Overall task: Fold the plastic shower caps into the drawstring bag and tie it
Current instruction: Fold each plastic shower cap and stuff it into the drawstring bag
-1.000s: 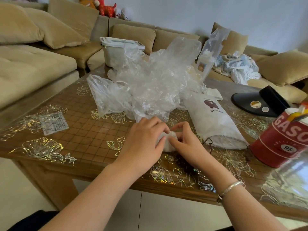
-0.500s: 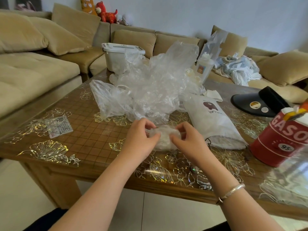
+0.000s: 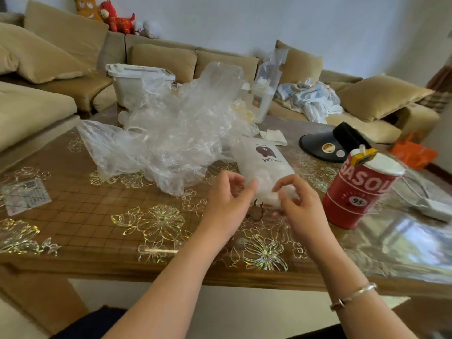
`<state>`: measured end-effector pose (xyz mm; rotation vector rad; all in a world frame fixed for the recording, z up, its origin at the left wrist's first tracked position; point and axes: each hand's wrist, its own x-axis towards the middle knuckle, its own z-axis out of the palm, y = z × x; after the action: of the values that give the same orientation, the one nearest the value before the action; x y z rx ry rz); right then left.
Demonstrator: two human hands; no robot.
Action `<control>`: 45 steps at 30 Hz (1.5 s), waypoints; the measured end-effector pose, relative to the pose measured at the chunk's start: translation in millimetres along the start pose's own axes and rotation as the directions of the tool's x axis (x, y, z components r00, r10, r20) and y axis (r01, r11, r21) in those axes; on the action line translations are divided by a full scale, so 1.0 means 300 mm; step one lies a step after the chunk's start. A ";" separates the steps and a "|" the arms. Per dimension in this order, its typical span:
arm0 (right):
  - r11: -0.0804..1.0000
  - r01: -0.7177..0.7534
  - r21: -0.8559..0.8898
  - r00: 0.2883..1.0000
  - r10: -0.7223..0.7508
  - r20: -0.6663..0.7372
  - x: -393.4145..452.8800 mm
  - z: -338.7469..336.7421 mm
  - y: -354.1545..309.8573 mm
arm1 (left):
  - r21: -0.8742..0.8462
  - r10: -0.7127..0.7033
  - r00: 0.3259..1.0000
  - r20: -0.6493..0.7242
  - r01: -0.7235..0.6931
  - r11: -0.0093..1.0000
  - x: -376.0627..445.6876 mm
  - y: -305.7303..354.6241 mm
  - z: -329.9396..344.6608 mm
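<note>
left hand (image 3: pixel 226 199) pinching drawstring bag (image 3: pixel 263 171), right hand (image 3: pixel 297 204) gripping folded cap (image 3: pixel 274 198)

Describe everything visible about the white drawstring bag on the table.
The drawstring bag is white, thin, slightly see-through fabric or plastic, printed with a dark animal logo and lettering that reads upside down from this view. It lies flat on the table, mouth toward the person, a dark cord trailing at the opening. The left hand pinches its mouth edge; the right hand holds a folded shower cap at the opening.

Red "GASOL" can (image 3: pixel 359 189), black visor (image 3: pixel 327 145), white lidded bin (image 3: pixel 137 84) on the floral-patterned table (image 3: pixel 97 216); beige sofa (image 3: pixel 49 77) behind.
</note>
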<state>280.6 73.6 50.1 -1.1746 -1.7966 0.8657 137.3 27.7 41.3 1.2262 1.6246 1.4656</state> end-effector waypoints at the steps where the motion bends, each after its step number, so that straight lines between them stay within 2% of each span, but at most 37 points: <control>1: 0.999 -0.020 -0.027 0.999 0.019 -0.032 0.006 -0.015 0.026 | 0.063 0.015 1.000 0.025 -0.016 0.998 0.003 -0.002 0.029; 5: 0.998 -0.056 -0.030 0.990 0.052 -0.128 0.032 -0.040 0.104 | 0.272 -0.008 0.988 0.152 -0.034 0.962 0.022 -0.015 0.086; 8: 0.996 -0.067 -0.063 0.989 0.058 -0.136 0.043 -0.058 0.130 | 0.356 0.001 0.985 0.171 -0.063 0.932 0.036 -0.036 0.116; 11: 0.994 -0.059 -0.092 0.995 0.051 -0.090 0.036 -0.052 0.129 | 0.322 0.067 0.991 0.119 -0.103 0.941 0.033 -0.043 0.125; 14: 0.983 0.052 -0.175 0.998 -0.059 -0.034 0.037 -0.022 0.118 | 0.246 0.139 0.989 0.057 -0.149 0.958 0.031 -0.034 0.110; 17: 0.953 0.201 -0.227 0.978 -0.182 0.100 0.043 0.015 0.112 | 0.151 0.190 0.982 0.010 -0.189 0.970 0.030 -0.024 0.087; 20: 0.889 0.276 -0.366 0.951 -0.198 0.237 0.061 0.056 0.102 | 0.102 0.176 0.984 -0.031 -0.172 0.980 0.029 -0.030 0.058; 23: 0.759 0.283 -0.586 0.953 -0.151 0.264 0.112 0.100 0.088 | 0.093 0.148 0.989 -0.015 -0.146 0.985 0.023 -0.036 0.037; 26: 0.637 0.197 -0.745 0.965 0.006 0.261 0.158 0.137 0.060 | 0.100 0.124 0.992 0.037 -0.127 0.987 0.016 -0.036 0.016; 29: 0.550 0.079 -0.831 0.952 0.205 0.226 0.175 0.164 0.063 | 0.134 0.092 0.994 0.065 -0.100 0.986 0.018 -0.042 -0.010; 32: 0.511 0.031 -0.859 0.949 0.255 0.186 0.183 0.167 0.059 | 0.201 0.041 0.993 0.106 -0.062 0.978 0.022 -0.050 -0.026; 35: 0.523 0.014 -0.852 0.897 0.370 0.241 0.186 0.166 0.044 | 0.296 -0.009 0.980 0.199 -0.051 0.954 0.027 -0.064 -0.023; 37: 0.523 0.053 -0.851 0.885 0.371 0.283 0.170 0.159 0.044 | 0.315 -0.024 0.969 0.246 -0.057 0.948 0.029 -0.063 -0.006; 39: 0.530 0.114 -0.841 0.939 0.219 0.265 0.138 0.134 0.048 | 0.299 -0.041 0.960 0.277 -0.045 0.953 0.034 -0.061 0.017; 41: 0.612 0.144 -0.778 0.972 0.058 0.226 0.098 0.098 0.046 | 0.266 -0.077 0.954 0.290 -0.003 0.964 0.042 -0.059 0.038; 43: 0.727 0.110 -0.678 0.990 -0.022 0.137 0.056 0.049 0.043 | 0.275 -0.108 0.949 0.295 0.024 0.961 0.045 -0.061 0.063; 45: 0.778 0.066 -0.624 0.998 -0.063 0.026 0.033 0.019 0.041 | 0.280 -0.118 0.951 0.287 0.034 0.959 0.045 -0.059 0.070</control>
<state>277.7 86.3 39.6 -1.4990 -2.1959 0.2052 147.1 49.1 21.9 1.4401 1.6756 0.9705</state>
